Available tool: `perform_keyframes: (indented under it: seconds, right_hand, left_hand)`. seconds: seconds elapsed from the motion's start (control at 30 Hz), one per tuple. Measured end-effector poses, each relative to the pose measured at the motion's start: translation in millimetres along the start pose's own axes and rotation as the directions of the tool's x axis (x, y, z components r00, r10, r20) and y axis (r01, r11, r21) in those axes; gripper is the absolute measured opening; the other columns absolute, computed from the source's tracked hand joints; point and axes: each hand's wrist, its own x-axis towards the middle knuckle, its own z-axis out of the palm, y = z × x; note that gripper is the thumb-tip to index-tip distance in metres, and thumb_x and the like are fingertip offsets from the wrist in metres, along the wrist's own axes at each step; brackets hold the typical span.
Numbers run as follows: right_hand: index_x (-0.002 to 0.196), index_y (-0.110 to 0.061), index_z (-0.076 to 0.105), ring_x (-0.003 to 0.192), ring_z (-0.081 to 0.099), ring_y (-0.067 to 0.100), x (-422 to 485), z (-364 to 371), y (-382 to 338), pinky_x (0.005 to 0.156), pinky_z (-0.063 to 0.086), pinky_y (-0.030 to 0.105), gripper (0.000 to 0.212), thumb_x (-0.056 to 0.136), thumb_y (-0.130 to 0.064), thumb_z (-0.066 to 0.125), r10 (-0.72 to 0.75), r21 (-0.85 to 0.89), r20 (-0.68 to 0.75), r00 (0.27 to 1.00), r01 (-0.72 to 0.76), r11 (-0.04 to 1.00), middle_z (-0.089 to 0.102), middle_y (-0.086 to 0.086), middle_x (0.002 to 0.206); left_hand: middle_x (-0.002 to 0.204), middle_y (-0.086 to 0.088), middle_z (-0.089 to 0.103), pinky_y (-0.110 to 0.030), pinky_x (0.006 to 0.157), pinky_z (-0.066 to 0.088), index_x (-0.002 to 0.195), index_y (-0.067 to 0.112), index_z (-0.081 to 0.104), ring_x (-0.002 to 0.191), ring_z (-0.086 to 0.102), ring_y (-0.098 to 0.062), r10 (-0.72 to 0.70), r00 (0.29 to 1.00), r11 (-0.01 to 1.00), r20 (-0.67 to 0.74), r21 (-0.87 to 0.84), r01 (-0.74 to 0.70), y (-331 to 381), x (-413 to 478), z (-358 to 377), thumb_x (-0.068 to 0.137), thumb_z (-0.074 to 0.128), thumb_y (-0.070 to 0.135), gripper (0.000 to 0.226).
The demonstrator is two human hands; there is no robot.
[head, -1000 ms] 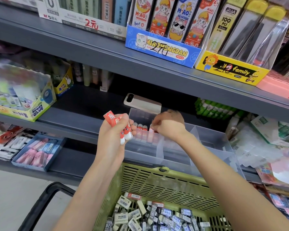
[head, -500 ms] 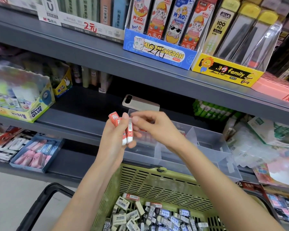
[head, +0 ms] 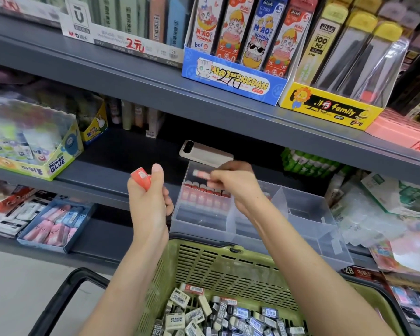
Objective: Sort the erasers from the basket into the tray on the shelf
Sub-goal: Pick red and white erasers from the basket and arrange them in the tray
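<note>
My left hand (head: 149, 199) is closed around a red-sleeved eraser (head: 140, 177) whose end sticks up beside the thumb, left of the clear divided tray (head: 306, 229) on the shelf. My right hand (head: 235, 183) pinches another red-and-white eraser (head: 201, 174), blurred, above the tray's back-left compartment. A row of red erasers (head: 205, 193) stands in that compartment. Below, the green basket (head: 218, 265) holds several loose erasers (head: 218, 314) with barcode and 2B sleeves.
A phone (head: 205, 153) lies on the shelf behind the tray. A glue box (head: 32, 144) stands at the left, green glue sticks (head: 310, 163) and plastic packets (head: 383, 209) at the right. The upper shelf edge (head: 204, 103) overhangs. A black basket handle (head: 66, 294) curves at lower left.
My right hand came to my left hand, took one eraser from the bunch, and has moved right over the tray's back-left compartment. My left hand holds fewer erasers than before.
</note>
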Motion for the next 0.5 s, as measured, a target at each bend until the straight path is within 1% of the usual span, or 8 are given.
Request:
perform_keyframes:
  seconds: [0.07, 0.1, 0.17, 0.2, 0.27, 0.33, 0.43, 0.5]
  right_hand:
    - [0.067, -0.003, 0.057, 0.064, 0.069, 0.029, 7, 12, 9, 0.071, 0.058, 0.039, 0.011, 0.070, 0.006, 0.062, 0.038, -0.155, -0.051, 0.998, -0.045, 0.987, 0.060, 0.011, 0.064]
    - [0.067, -0.003, 0.058, 0.070, 0.068, 0.034, 10, 17, 12, 0.072, 0.057, 0.042, 0.009, 0.068, 0.004, 0.063, 0.033, -0.218, -0.091, 0.995, -0.052, 0.975, 0.060, 0.013, 0.065]
    - [0.072, -0.003, 0.061, 0.069, 0.064, 0.029, 16, 24, 14, 0.065, 0.055, 0.036, 0.006, 0.068, 0.001, 0.065, 0.014, -0.334, -0.141, 0.990, -0.060, 0.941, 0.059, 0.012, 0.067]
    - [0.073, -0.003, 0.061, 0.067, 0.060, 0.026, 18, 27, 12, 0.064, 0.053, 0.034, 0.007, 0.069, -0.002, 0.067, 0.009, -0.404, -0.128, 0.992, -0.060, 0.913, 0.059, 0.011, 0.067]
    - [0.074, -0.003, 0.062, 0.071, 0.061, 0.025, 18, 30, 9, 0.070, 0.053, 0.034, 0.017, 0.072, -0.017, 0.072, 0.040, -0.519, -0.044, 0.998, -0.057, 0.853, 0.062, 0.010, 0.070]
    - [0.086, 0.001, 0.068, 0.085, 0.067, 0.027, 17, 32, 7, 0.081, 0.056, 0.038, 0.025, 0.076, -0.023, 0.070, 0.111, -0.551, 0.022, 0.994, -0.080, 0.831, 0.070, 0.012, 0.085]
    - [0.103, 0.001, 0.068, 0.097, 0.066, 0.030, 22, 33, 4, 0.087, 0.054, 0.040, 0.026, 0.079, -0.008, 0.062, 0.162, -0.579, 0.051, 0.985, -0.103, 0.809, 0.070, 0.015, 0.105]
    - [0.110, 0.001, 0.065, 0.096, 0.065, 0.027, 24, 32, 3, 0.087, 0.052, 0.036, 0.030, 0.081, -0.001, 0.058, 0.179, -0.527, 0.071, 0.981, -0.115, 0.842, 0.067, 0.017, 0.113]
  left_hand:
    - [0.056, 0.005, 0.039, -0.015, 0.037, 0.028, 0.086, 0.018, 0.041, 0.045, 0.033, -0.005, -0.026, 1.000, 1.000, 0.000, -0.005, 0.026, 0, 2, -1, 0.095, 0.054, 0.039, 0.026]
    - [0.058, 0.005, 0.039, -0.015, 0.039, 0.030, 0.087, 0.020, 0.042, 0.047, 0.034, -0.005, -0.052, 0.999, 0.998, -0.002, -0.023, 0.052, 0, 3, -1, 0.094, 0.055, 0.040, 0.025]
    - [0.063, 0.006, 0.042, -0.018, 0.048, 0.039, 0.090, 0.024, 0.047, 0.053, 0.040, -0.007, -0.110, 0.994, 0.992, -0.004, -0.069, 0.109, -2, 3, -2, 0.094, 0.053, 0.043, 0.020]
    - [0.068, 0.005, 0.044, -0.019, 0.053, 0.043, 0.091, 0.026, 0.048, 0.057, 0.043, -0.008, -0.128, 0.992, 0.988, 0.001, -0.088, 0.127, -3, 3, -2, 0.095, 0.052, 0.041, 0.017]
    - [0.077, 0.003, 0.047, -0.021, 0.057, 0.044, 0.093, 0.024, 0.050, 0.062, 0.048, -0.009, -0.149, 0.989, 0.978, 0.022, -0.144, 0.150, -3, 4, -2, 0.098, 0.049, 0.032, 0.009]
    - [0.083, 0.000, 0.049, -0.022, 0.057, 0.044, 0.096, 0.021, 0.051, 0.067, 0.051, -0.011, -0.148, 0.988, 0.970, 0.035, -0.191, 0.152, -2, 4, -1, 0.099, 0.046, 0.019, 0.006]
    - [0.087, 0.000, 0.054, -0.023, 0.063, 0.047, 0.106, 0.016, 0.053, 0.070, 0.056, -0.009, -0.109, 0.993, 0.982, 0.037, -0.149, 0.114, -1, 5, -1, 0.100, 0.045, 0.013, 0.010]
    - [0.086, 0.001, 0.055, -0.024, 0.066, 0.049, 0.108, 0.014, 0.054, 0.072, 0.056, -0.009, -0.092, 0.995, 0.987, 0.043, -0.128, 0.097, -2, 5, -2, 0.099, 0.050, 0.015, 0.010]
